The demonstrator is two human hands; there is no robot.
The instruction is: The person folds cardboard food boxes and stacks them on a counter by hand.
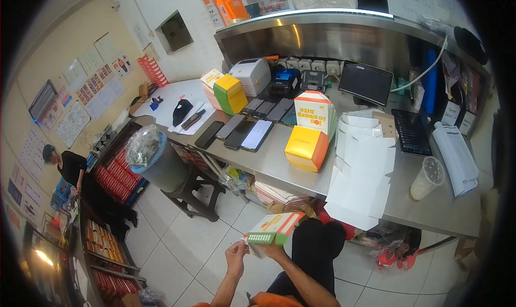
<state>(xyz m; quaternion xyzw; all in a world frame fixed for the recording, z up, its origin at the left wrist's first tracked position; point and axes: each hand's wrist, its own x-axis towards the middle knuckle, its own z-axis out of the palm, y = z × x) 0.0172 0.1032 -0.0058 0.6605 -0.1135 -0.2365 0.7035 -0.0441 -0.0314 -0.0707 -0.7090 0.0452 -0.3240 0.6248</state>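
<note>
Above my lap I hold a carton [277, 225] with green, white and orange sides, partly folded. My right hand [273, 251] grips it from beneath, its fingers mostly hidden by the carton. At the carton's left end, the fingertips of my left hand [235, 257] pinch a pale flap. On the steel counter [279, 170] ahead stands a folded yellow and orange box [306, 150], in front of a stack of printed cartons [316, 112]. White flat carton blanks [359, 180] overhang the counter's near edge. Another yellow and green box [230, 94] stands farther left.
Several phones [257, 134] lie mid-counter, near a label printer [250, 76] and a tablet [365, 84]. A plastic cup [427, 179] stands at right. A lidded bin [158, 162] sits on a stool [196, 195]. Another person [72, 167] stands at far left.
</note>
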